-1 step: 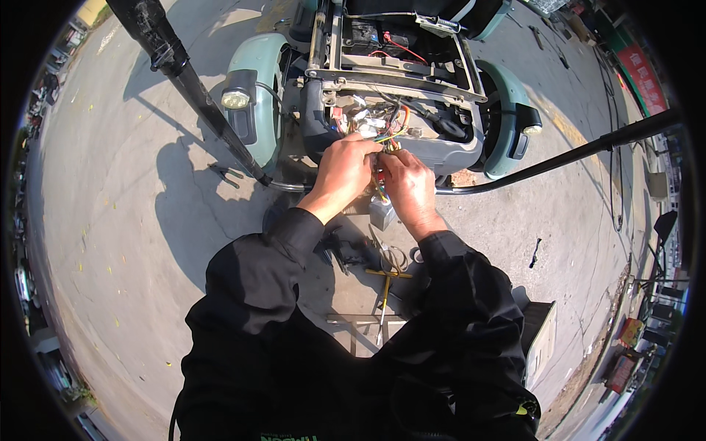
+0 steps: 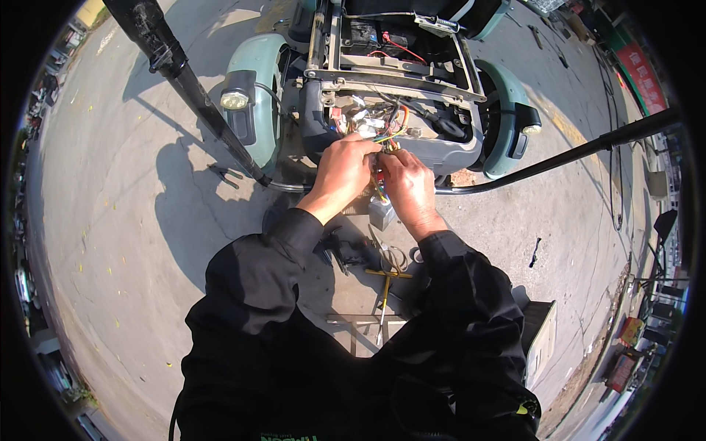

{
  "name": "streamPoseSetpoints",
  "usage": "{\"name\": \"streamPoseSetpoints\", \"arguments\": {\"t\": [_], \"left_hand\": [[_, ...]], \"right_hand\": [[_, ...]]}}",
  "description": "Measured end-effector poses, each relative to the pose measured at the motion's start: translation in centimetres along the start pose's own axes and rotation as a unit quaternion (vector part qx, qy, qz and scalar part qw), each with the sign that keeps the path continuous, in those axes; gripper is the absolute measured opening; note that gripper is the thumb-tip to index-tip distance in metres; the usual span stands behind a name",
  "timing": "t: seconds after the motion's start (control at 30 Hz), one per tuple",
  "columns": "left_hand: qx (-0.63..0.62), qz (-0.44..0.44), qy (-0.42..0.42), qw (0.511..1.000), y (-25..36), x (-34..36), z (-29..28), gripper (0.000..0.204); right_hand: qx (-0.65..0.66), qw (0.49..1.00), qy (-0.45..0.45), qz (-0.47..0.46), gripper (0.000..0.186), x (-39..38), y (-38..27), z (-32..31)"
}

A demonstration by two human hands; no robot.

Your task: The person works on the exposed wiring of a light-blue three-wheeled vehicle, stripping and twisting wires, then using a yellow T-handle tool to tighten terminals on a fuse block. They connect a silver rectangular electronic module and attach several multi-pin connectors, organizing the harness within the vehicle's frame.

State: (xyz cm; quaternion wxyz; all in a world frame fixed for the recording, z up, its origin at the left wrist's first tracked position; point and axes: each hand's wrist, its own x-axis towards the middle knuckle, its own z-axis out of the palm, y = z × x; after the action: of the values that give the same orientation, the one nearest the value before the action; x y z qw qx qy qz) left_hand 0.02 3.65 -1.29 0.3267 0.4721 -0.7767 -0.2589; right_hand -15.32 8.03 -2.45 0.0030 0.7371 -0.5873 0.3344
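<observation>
My left hand [image 2: 340,173] and my right hand [image 2: 412,187] meet at the edge of an opened dark grey vehicle panel [image 2: 448,156]. Fingertips of both hands are closed on thin coloured wires [image 2: 381,192]; the exact spot they pinch is hidden by the fingers. Below the hands, these wires run down to a small grey box [image 2: 381,214]. Just beyond my fingers lies a tangle of white connectors [image 2: 362,117]. A yellow-orange wire [image 2: 404,121] loops up beside them.
Light green fenders with lamps [image 2: 254,128] flank the frame, and a battery [image 2: 368,35] sits farther back. Long black bars [image 2: 198,106] slant out on both sides. Beneath my arms lie a yellow T-handle tool [image 2: 386,283] and a cable coil [image 2: 395,259]. Pliers [image 2: 224,176] rest on the ground.
</observation>
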Motion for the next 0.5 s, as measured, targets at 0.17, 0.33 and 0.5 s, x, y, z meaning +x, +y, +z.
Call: {"name": "streamPoseSetpoints", "arguments": {"t": [0.17,0.33,0.5], "left_hand": [[-0.003,0.008,0.010,1.000,0.0,0.0,0.2,0.025],[-0.008,-0.003,0.009,1.000,-0.1,0.1,0.3,0.025],[-0.010,0.015,0.018,1.000,-0.1,0.1,0.1,0.024]], "right_hand": [[0.005,0.996,-0.011,0.090,0.007,-0.3,-0.5,0.9],[0.014,0.995,0.011,0.101,0.008,-0.5,-0.4,0.9],[-0.003,0.999,-0.011,0.031,0.008,-0.4,0.3,0.2]]}}
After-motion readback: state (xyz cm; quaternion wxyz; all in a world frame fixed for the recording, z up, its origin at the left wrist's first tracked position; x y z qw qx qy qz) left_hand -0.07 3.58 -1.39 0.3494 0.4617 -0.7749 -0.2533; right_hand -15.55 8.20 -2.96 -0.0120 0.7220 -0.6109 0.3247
